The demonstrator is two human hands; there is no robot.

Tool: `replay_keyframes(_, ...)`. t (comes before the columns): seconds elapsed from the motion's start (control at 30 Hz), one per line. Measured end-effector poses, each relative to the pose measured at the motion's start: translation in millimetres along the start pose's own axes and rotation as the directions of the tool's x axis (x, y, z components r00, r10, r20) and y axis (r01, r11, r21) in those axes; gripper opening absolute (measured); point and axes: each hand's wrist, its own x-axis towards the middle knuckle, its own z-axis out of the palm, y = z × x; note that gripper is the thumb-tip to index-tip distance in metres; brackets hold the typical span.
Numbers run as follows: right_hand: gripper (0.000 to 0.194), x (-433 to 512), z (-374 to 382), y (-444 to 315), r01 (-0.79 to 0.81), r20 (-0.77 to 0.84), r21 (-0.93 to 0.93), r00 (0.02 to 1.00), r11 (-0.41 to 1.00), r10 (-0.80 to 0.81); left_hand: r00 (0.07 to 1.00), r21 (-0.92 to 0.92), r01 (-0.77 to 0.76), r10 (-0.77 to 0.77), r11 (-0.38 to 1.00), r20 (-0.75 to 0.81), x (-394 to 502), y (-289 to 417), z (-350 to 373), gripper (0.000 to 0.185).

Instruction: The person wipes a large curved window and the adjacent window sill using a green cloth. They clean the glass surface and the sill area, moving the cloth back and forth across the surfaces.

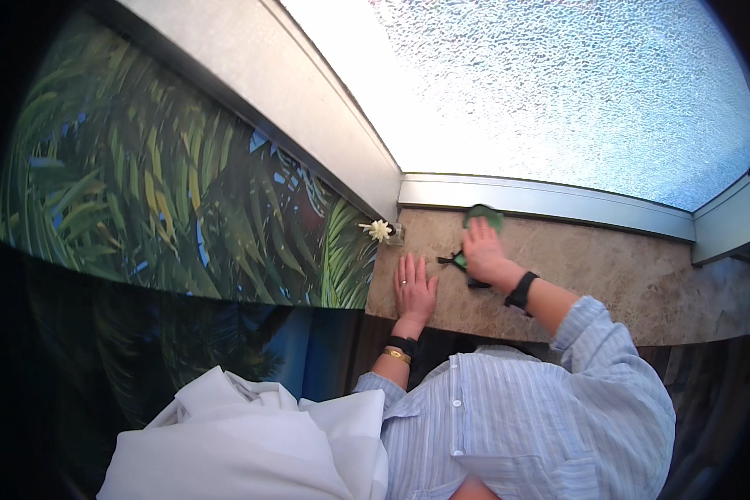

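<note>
My right hand (484,253) holds a green cloth (486,215) against the brown marbled stone sill (587,275), near the foot of the window frame. Cloth shows beyond the fingertips and beside the palm, and the hand is slightly blurred. Dark edging and a short black tab (445,260) stick out at the cloth's left side. Flat on the stone to the left rests my left hand (415,289), fingers a little apart, with nothing in it. Just beyond its fingertips, a pale flower ornament (380,231) sits with a small clear glass holder (397,234) at the sill's left corner.
A light window frame (537,200) with textured glass (556,100) rises behind the stone. On the left is a wall panel printed with palm leaves (181,187). White fabric (250,437) bulges at the lower left, beside my striped shirt (525,412).
</note>
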Motion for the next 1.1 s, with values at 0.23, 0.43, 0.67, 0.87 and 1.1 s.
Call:
replay_keyframes(0.23, 0.068, 78, 12, -55, 0.256, -0.217, 0.235, 0.954, 0.938, -0.206, 0.996, 0.004, 0.054, -0.055, 0.999, 0.075, 1, 1, -5, 0.052)
replay_keyframes(0.43, 0.074, 33, 24, -5, 0.259, -0.268, 0.165, 0.940, 0.952, -0.209, 0.999, -0.005, -0.044, 0.044, 0.999, -0.017, 2, -2, -7, 0.050)
replay_keyframes(0.67, 0.074, -89, 16, 141, -0.053, -0.189, 0.212, 0.978, 0.976, 0.094, 0.998, 0.013, -0.043, 0.042, 0.999, 0.046, 2, -6, -2, 0.059)
replay_keyframes(0.87, 0.075, -216, 9, 267, -0.469, -0.182, 0.128, 0.855, 0.874, 0.486, 0.995, 0.133, -0.092, 0.086, 0.987, 0.047, -1, -10, 7, 0.061)
replay_keyframes(1.1, 0.067, -278, 41, 288, -0.695, -0.371, 0.056, 0.651, 0.716, 0.662, 0.981, 0.083, -0.070, 0.054, 0.994, 0.185, 19, 6, 6, 0.061)
